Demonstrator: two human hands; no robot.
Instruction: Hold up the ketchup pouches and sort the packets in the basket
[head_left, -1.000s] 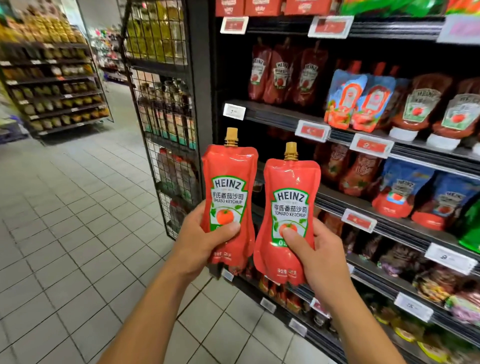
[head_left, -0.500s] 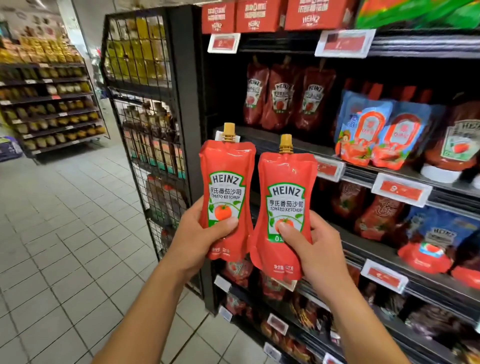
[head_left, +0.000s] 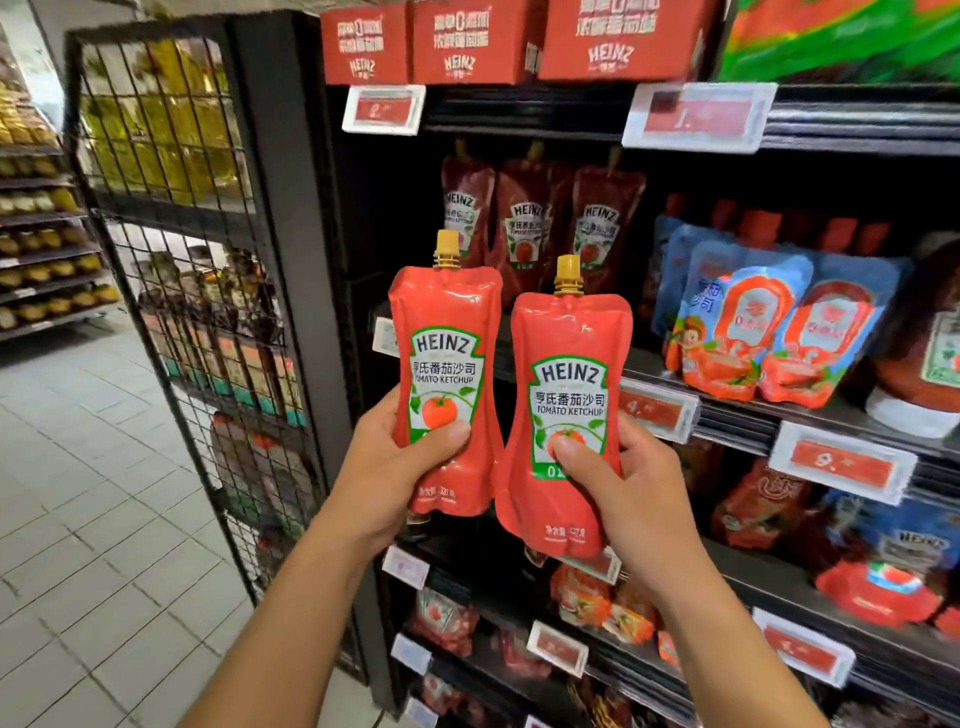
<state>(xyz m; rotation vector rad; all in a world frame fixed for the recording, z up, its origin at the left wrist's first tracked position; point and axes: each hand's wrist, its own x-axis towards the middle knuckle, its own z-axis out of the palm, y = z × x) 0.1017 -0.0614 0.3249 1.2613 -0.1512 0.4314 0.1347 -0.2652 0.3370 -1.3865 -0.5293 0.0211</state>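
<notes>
Two red Heinz tomato ketchup pouches with gold screw caps are held upright side by side in front of a shop shelf. My left hand (head_left: 389, 467) grips the left pouch (head_left: 444, 358) at its narrow waist, thumb across the tomato picture. My right hand (head_left: 628, 499) grips the right pouch (head_left: 566, 395) the same way, thumb on its label. The right pouch sits slightly lower. The two pouches almost touch along their inner edges.
Black shelving (head_left: 727, 415) with price tags carries more ketchup pouches (head_left: 540, 223), blue-and-red pouches (head_left: 743, 332) and red Heinz boxes (head_left: 467, 41) on top. A black wire rack (head_left: 171, 260) of bottles stands at the left. Beyond it lie a grey tiled floor (head_left: 78, 493) and distant shelves.
The view has tilted up and nearer to the shelf, so the top Heinz boxes show. Both hands keep the same grip on their pouches, raised a little against the shelf.
</notes>
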